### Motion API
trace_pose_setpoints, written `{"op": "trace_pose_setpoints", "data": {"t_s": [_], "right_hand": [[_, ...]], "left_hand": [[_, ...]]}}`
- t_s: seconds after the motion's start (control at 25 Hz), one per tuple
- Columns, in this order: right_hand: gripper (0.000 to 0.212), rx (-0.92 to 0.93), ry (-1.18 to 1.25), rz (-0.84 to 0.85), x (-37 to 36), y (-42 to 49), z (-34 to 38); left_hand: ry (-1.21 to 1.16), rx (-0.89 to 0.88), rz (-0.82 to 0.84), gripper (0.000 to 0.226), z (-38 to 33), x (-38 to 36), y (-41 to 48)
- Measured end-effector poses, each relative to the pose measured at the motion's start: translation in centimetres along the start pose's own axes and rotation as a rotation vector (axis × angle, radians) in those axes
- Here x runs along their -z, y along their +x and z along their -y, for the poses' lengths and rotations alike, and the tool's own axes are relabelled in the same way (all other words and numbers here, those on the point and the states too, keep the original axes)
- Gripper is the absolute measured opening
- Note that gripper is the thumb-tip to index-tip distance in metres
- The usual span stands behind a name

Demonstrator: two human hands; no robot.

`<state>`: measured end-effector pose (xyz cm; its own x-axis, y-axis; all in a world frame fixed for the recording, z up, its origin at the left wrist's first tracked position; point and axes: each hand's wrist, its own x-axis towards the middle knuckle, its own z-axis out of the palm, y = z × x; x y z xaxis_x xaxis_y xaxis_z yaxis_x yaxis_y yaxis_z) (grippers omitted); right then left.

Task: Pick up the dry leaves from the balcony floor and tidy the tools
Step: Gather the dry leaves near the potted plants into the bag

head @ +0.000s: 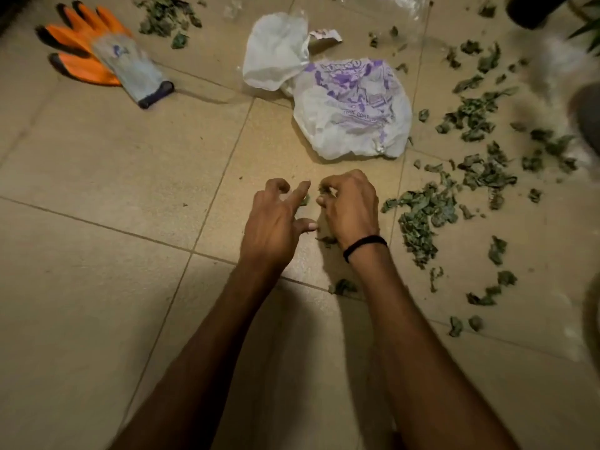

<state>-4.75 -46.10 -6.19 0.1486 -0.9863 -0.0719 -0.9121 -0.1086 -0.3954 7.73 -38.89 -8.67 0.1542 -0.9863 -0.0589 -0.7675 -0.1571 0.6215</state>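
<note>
We judge the job to be at an early stage. Most of the shrivelled, dull-green dry leaves [422, 209] lie on the beige tiled floor [97, 190]. There is a broad scatter to the right and lower right of the crumpled white plastic bag with purple print [350, 105], and a smaller heap well off to the bag's upper left. A few scraps lie just below the bag, around our wrists.

Our right grip [350, 206], a bare hand with a black band at the wrist, is curled just below the bag and pinches some leaf bits at its fingertips. Our left grip [276, 219], close beside it, is loosely spread with its fingers half bent, and seems to hold nothing.

We cannot tell whether the bag has any leaves in it. The orange-and-grey work gloves [94, 56] lie stacked well to the left of the bag, not yet put away. Nearly all the gathering is left to do, and so is tidying the tools.
</note>
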Motion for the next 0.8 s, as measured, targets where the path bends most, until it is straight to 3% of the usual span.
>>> {"op": "trace_pose_setpoints", "data": {"t_s": [0.12,0.28,0.36,0.6,0.8], "right_hand": [[0.015,0.06,0.028,0.12,0.6,1.6,0.4],[0.015,0.126,-0.031,0.404,4.4,3.0,0.8],[0.015,0.162,-0.047,0.461,5.2,3.8,0.6],[0.024,0.093,0.033,0.223,1.7,3.8,1.9],[0.02,-0.079,0.333,0.025,0.9,-1.0,2.0]], "left_hand": [[0.006,-0.024,-0.168,0.036,0.1,-1.6,-1.1],[0.013,0.004,-0.146,0.031,0.0,-1.3,-1.3],[0.016,0.053,-0.146,0.031,-0.4,-1.2,-1.4],[0.056,0.158,-0.241,0.024,-1.0,-1.6,-1.1],[0.144,0.113,-0.146,0.017,-1.2,-0.2,-0.1]]}}
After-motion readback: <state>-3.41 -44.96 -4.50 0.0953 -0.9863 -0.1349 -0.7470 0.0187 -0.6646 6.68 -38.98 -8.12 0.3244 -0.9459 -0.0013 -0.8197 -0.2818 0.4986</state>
